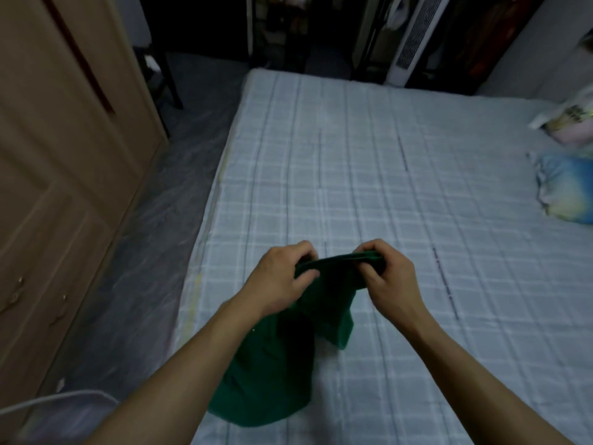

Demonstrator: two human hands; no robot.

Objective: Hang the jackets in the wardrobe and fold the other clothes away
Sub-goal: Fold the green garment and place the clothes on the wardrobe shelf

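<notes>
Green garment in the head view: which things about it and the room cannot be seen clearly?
- Green garment: its type unclear; bunched, partly behind the left hand and right hand.
- Wardrobe: cut by the left edge.
- Bundles: blurred, cut by the right edge.
- Dark far shelves: contents unreadable.

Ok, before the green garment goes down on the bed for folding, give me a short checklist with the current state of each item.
1. Left hand grips the top edge of the green garment: ok.
2. Right hand grips the same edge: ok.
3. Edge between the two hands pulled straight: ok.
4. Garment hanging flat and untwisted: not ok, the lower part is bunched and folded over itself.
5. Bare patch of bed ahead of the hands to lay it on: ok.
6. Whether this is a jacket or a piece to fold: cannot tell.
</notes>
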